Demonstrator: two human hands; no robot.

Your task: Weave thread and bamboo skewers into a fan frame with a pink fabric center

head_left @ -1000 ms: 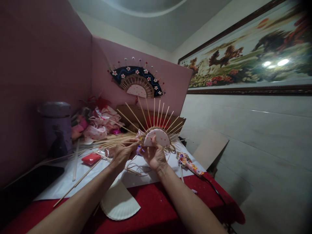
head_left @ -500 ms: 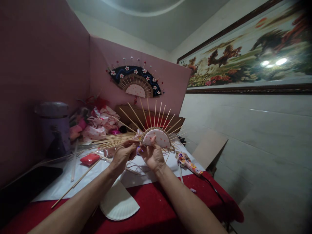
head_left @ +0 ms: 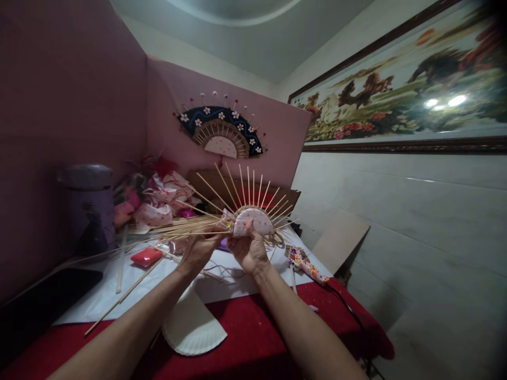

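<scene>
A half-round fan base [head_left: 259, 224] covered in pale pink dotted cloth is gripped in my right hand [head_left: 250, 253], its thumb pressed on the front. Twine edges the base, and several thin wooden sticks [head_left: 227, 184] radiate from its curved rim. At the base's left end, my left hand [head_left: 203, 247] pinches one thin stick [head_left: 216, 233] lying almost level against the rim. Some of the left fingertips are hidden. A loop of twine [head_left: 277, 240] shows at the base's right end.
Loose sticks [head_left: 180, 228] lie behind my left hand. A red packet [head_left: 146, 257], a cut paper plate [head_left: 194, 324], a flower-patterned glue gun [head_left: 307, 264] with its cord and a purple flask [head_left: 89, 211] surround the work. A finished fan [head_left: 219, 129] hangs on the pink board.
The fan base has turned slightly, so its sticks point at somewhat different angles. The stick in my left hand now shows along the left end. Both hands keep their grip.
</scene>
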